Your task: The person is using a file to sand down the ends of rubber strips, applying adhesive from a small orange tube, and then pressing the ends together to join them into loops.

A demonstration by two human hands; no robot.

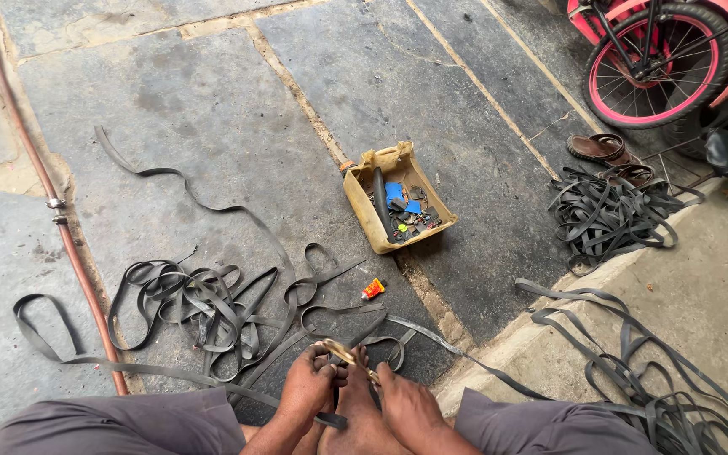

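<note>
Single head-worn view, steeply downward, close over stone floor (212, 109)

Pretty cramped right in front of my hands (355, 392): tangled black rubber strips (212, 303) sprawl across the floor to the left, and another heap (659, 396) crowds the right. Straight ahead there's a small orange tube (372, 289) and then a yellow tray of bits (398, 198). Past those, the upper-left stone floor (195, 84) is wide open, with only a reddish hose (61, 227) running along the left side.
</note>
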